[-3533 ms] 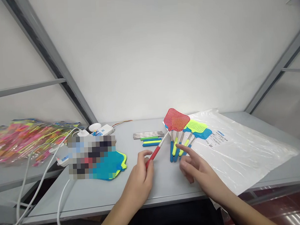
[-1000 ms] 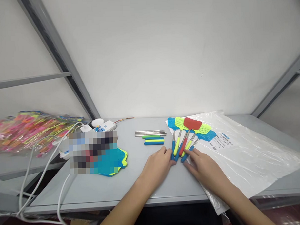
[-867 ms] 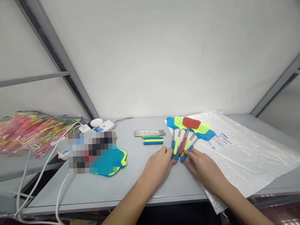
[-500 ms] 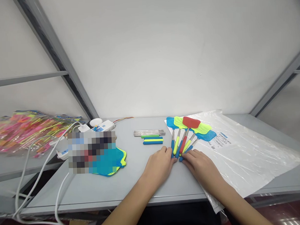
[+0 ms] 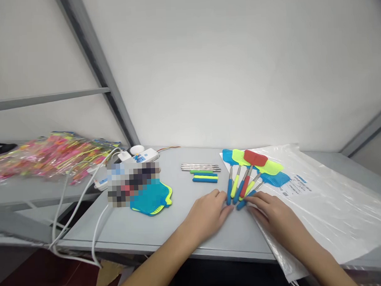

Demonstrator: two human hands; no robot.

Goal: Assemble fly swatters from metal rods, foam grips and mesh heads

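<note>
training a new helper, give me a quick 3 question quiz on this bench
1. Multiple choice: what do the heads of the fanned fly swatters lie on the right side of?
a) clear plastic film
b) a cardboard box
c) a folded cloth

2. True or false: the left hand is lifting a swatter up off the table.

3. Fill in the blank: the short loose grips beside the metal rods are green, yellow and ____.

Key: 1 a; 2 false; 3 blue
</note>
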